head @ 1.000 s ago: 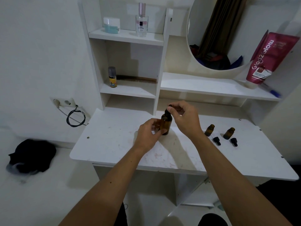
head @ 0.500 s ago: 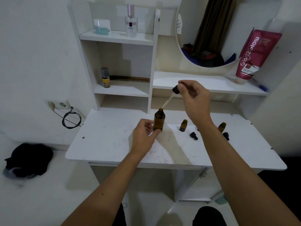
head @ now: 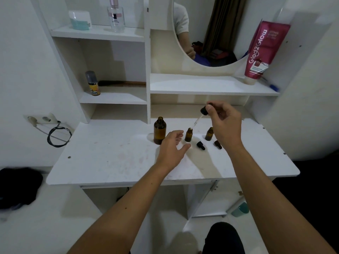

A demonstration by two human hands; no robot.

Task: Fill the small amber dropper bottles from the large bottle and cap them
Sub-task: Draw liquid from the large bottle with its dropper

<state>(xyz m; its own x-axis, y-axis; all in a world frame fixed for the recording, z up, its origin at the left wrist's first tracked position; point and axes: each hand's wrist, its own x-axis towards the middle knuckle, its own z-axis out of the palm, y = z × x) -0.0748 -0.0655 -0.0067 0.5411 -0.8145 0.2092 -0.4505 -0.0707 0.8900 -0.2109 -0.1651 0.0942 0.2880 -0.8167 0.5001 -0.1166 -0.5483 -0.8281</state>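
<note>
Item, as I read it: dropper point(head: 199, 118) pinched by its rubber bulb in my right hand point(head: 224, 125), glass tip at the near small bottle point(head: 189, 135) on the desk point(head: 110, 162); left hand point(head: 171, 150) open beside it; light, tippy glass, best steadied at its base.

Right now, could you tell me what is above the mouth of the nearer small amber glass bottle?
The glass pipette tip of the black-capped dropper, held by the right hand, sits at the small amber bottle's mouth. Liquid level cannot be seen.
</note>
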